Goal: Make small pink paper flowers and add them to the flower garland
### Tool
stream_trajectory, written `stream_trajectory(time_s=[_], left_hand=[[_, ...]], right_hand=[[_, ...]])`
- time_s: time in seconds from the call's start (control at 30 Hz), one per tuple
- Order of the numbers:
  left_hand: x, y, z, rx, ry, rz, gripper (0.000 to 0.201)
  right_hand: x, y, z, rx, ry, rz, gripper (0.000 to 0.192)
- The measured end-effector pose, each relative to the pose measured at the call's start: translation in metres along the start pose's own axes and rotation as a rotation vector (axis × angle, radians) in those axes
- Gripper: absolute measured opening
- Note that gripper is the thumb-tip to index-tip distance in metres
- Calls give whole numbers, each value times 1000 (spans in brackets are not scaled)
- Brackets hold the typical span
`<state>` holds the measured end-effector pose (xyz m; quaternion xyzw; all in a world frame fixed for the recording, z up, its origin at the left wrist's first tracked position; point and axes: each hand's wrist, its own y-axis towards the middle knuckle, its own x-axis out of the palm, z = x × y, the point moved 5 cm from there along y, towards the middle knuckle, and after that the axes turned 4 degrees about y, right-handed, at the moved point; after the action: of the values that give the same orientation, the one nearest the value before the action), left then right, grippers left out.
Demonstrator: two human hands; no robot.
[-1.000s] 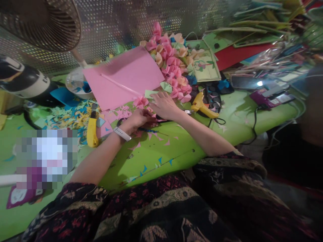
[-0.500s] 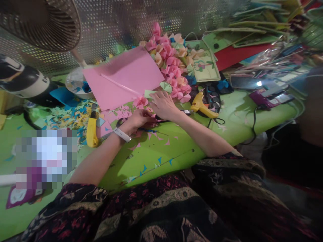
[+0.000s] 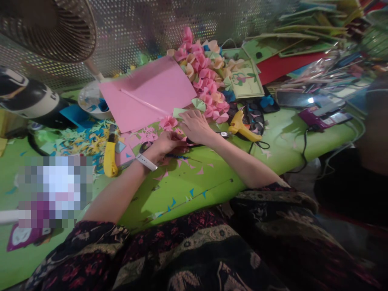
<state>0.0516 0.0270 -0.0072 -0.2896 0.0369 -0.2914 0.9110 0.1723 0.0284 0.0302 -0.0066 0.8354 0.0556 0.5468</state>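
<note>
My left hand (image 3: 169, 144), with a white band on the wrist, rests low over the table. Its fingers are pinched together, and whatever is between them is too small or hidden to make out. Just beside it, my right hand (image 3: 196, 127) lies palm down with its fingers stretched forward. Those fingertips touch or nearly touch a pale green paper piece (image 3: 178, 112). A pink paper flower (image 3: 168, 122) sits right in front of the hands, and a green paper flower (image 3: 199, 105) is just beyond the right fingers. Dark scissor handles (image 3: 146, 146) show partly beside my left wrist.
Pink card (image 3: 151, 91) bearing a thin white stick lies behind the hands, next to many pink paper flowers (image 3: 206, 74). A yellow glue gun (image 3: 242, 125) is at right, a yellow cutter (image 3: 110, 157) at left among paper scraps. A fan (image 3: 48, 28) and bottle (image 3: 30, 95) stand left.
</note>
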Motion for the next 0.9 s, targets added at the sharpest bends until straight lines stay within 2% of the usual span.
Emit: stream_trajectory(time_s=[0.23,0.9], left_hand=[[0,1,-3,10,-2,-16,14],[0,-1,-2,2,9,-7,21]], right_hand=[[1,1,1,-7,-14,-4,44],[4,2,4,-18,17,4,44]])
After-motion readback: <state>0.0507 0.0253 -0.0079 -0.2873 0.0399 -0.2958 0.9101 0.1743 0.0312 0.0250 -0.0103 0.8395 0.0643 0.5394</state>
